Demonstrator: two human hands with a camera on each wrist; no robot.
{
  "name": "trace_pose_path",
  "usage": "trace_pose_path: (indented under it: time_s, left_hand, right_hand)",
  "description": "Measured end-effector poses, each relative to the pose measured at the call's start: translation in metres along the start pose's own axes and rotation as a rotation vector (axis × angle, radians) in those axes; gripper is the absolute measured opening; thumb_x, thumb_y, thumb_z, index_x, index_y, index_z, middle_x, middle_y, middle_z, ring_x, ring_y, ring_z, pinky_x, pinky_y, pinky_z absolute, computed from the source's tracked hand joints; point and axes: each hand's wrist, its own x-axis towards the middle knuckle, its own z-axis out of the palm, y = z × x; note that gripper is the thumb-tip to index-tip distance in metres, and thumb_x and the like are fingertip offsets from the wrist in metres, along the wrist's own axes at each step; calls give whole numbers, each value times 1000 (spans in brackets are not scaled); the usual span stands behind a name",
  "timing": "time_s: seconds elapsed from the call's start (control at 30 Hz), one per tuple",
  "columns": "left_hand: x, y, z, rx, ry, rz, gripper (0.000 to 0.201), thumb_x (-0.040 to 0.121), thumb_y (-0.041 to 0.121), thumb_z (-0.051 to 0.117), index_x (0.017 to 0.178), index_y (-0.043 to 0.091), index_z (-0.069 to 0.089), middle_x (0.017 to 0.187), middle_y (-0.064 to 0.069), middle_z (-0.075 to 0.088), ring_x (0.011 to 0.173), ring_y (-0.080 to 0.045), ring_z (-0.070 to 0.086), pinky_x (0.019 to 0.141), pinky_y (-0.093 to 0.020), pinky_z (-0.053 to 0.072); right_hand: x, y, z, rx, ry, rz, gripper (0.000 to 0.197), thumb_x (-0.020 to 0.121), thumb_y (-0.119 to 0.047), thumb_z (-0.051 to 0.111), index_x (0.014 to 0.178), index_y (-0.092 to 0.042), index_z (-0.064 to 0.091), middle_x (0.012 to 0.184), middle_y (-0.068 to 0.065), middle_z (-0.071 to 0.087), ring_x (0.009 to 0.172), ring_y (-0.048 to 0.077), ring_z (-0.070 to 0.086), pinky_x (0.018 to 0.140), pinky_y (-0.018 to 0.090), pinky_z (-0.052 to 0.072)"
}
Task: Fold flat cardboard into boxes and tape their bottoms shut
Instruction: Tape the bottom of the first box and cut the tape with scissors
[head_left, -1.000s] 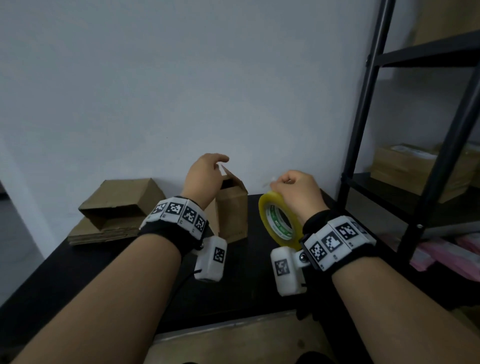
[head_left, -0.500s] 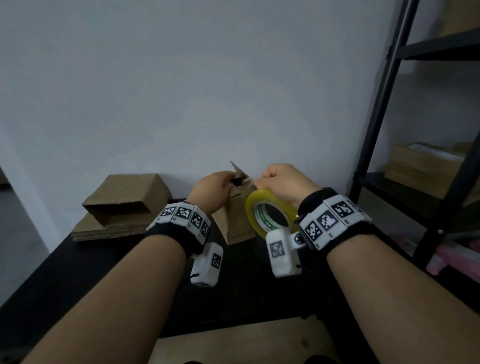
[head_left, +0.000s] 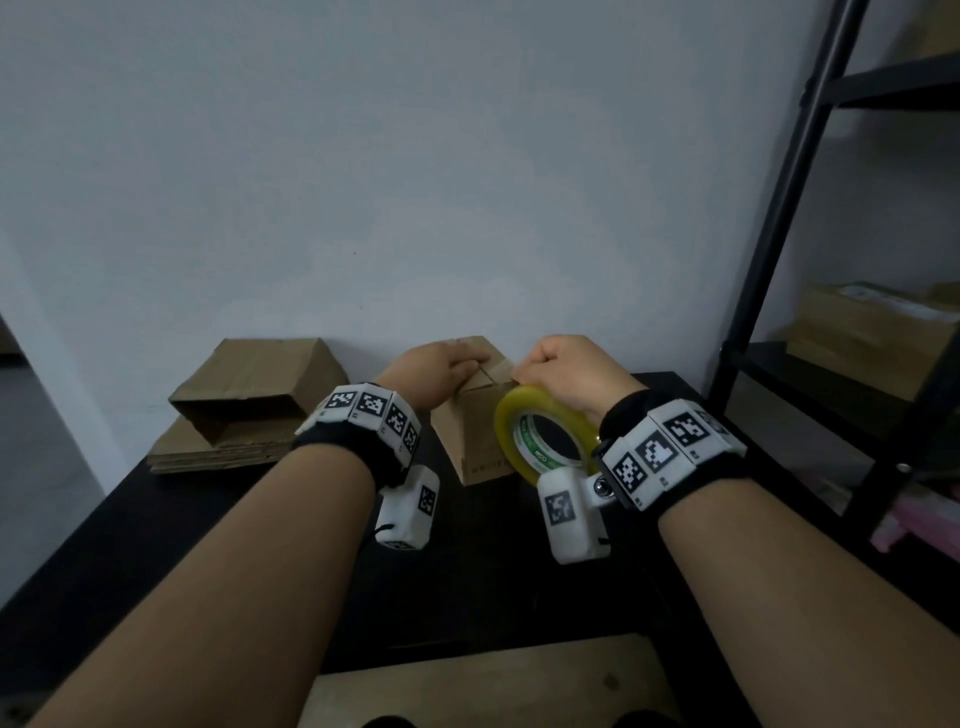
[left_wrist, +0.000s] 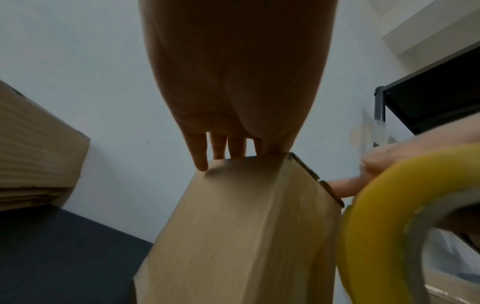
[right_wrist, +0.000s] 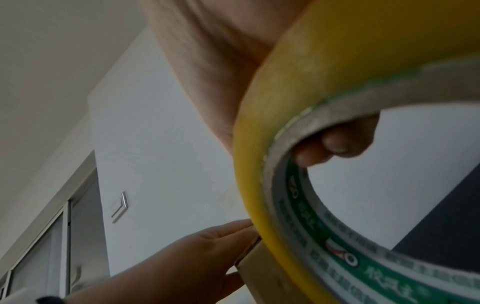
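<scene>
A small brown cardboard box stands upright on the black table, near the wall. My left hand lies flat on its top with straight fingers pressing the folded flaps down. My right hand grips a yellow tape roll with a green-printed core, its fingers curled through the hole. The roll hangs against the box's right side, and the fist sits at the top right edge of the box. A loose clear tape end sticks up above the right hand.
A stack of flat cardboard lies at the table's back left, with a half-opened box on top. A black metal shelf stands at the right and holds cardboard boxes. A light board lies below the table's near edge.
The raised flap has been folded down, and my left hand now lies flat on the box top. My right hand brought the tape roll left, up against the box.
</scene>
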Motion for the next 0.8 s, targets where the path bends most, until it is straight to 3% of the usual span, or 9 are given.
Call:
trace_pose_path:
  time_s: [0.23,0.4,0.53,0.63,0.7,0.8]
  left_hand:
    - [-14,12,1,165,97,-22,35,101,35,38,129,29,59,133,-3,57,122,-26,48,101,-33,36]
    - [-23,23,-13,305,132,-47,36,102,32,36,125,29,63,121,-6,57,109,-27,52,85,-29,36]
    - [-23,5,-13,205,76,-77,31,100,30,44,123,34,63,129,-5,53,116,-29,47,99,-35,38]
    - [-24,-1,-9,79,85,-143,30,98,34,46,123,37,63,140,0,48,130,-27,38,110,-43,30]
    - [-25,-2,-8,-72,55,-138,29,98,29,49,123,29,64,140,-1,50,132,-23,42,111,-37,31]
    - [-28,-3,-12,-131,17,-127,28,98,29,50,122,30,64,135,1,56,125,-21,49,104,-32,38]
  right_hand:
    - [0,-3,-3,44,40,23,21,88,-21,69,93,0,69,91,11,70,89,24,65,87,40,54]
    - [-2,-3,-11,1,26,21,22,87,-23,69,89,-1,70,93,13,71,91,27,67,88,44,54]
    - [-6,-1,-15,7,16,21,19,87,-23,69,90,-4,69,93,9,70,92,24,65,88,41,54]
    - [-9,-7,-20,32,22,1,14,87,-20,69,89,-5,70,90,6,69,93,25,65,87,39,54]
    - [-9,-13,-25,52,47,-15,15,87,-18,69,91,-4,70,90,6,69,93,24,65,86,38,53]
    - [-6,-26,-33,91,116,-47,18,84,-18,71,91,-2,71,85,6,68,87,21,64,87,39,53]
